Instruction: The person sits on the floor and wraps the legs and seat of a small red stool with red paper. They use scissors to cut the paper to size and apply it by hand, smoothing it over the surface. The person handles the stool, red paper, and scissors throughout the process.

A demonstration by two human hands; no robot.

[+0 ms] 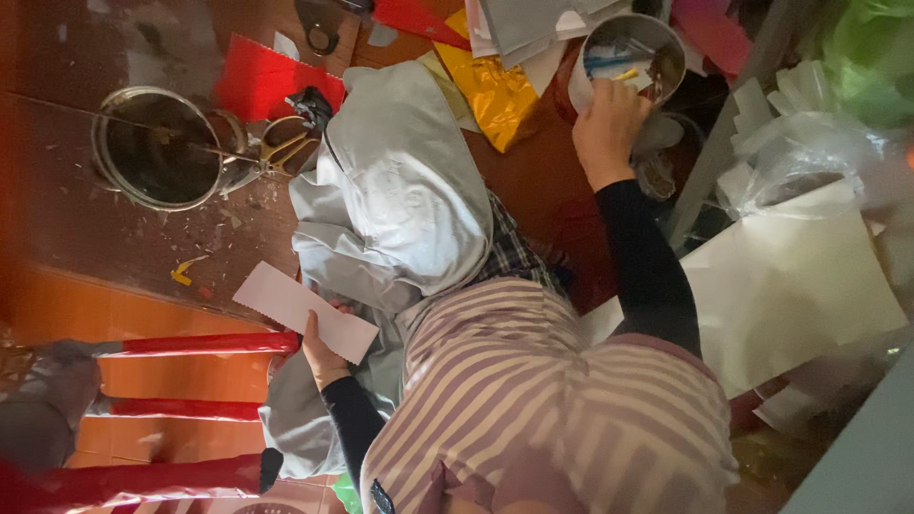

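My left hand (321, 354) grips one end of a white paper strip (303, 310) with a zigzag-cut edge, held over the edge of a brown table. My right hand (606, 122) reaches forward in a black sleeve. Its fingers curl over the rim of a round metal tin (666, 38) that holds pens and a yellow stick. A grey jacket (395, 195) lies bunched between my two arms, above my striped top.
An open round metal pot (157, 148) sits at the left, with yellow-handled scissors (286, 148) beside it. Red paper (267, 81), gold foil (495, 90), a large white sheet (800, 286) and a clear plastic bag (809, 152) lie around. Red bars (190, 345) cross the lower left.
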